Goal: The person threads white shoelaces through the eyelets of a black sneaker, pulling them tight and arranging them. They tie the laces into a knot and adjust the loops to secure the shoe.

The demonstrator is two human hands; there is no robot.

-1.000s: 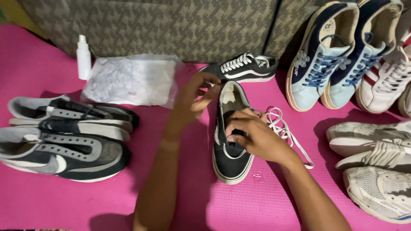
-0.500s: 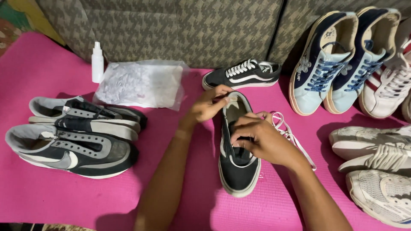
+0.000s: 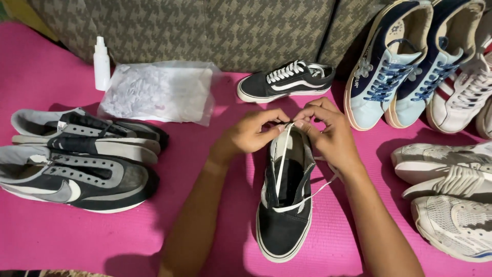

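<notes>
Both forearms enter from the bottom edge and converge over the middle of the pink mat (image 3: 205, 241). Left hand (image 3: 251, 134) and right hand (image 3: 328, 134) meet at the heel end of a black shoe (image 3: 285, 205) that lies toe toward the wearer, centre of mat. Open mat shows left and right of the shoe's toe; grey-black sneakers (image 3: 77, 164) lie well apart on the left, white mesh sneakers (image 3: 451, 195) near on the right, a matching laced black shoe (image 3: 287, 81) just beyond the hands. Both hands are nearly closed, fingertips pinching the ends of a white lace (image 3: 283, 159) that runs down the shoe's opening and crosses at the lowest eyelets.
</notes>
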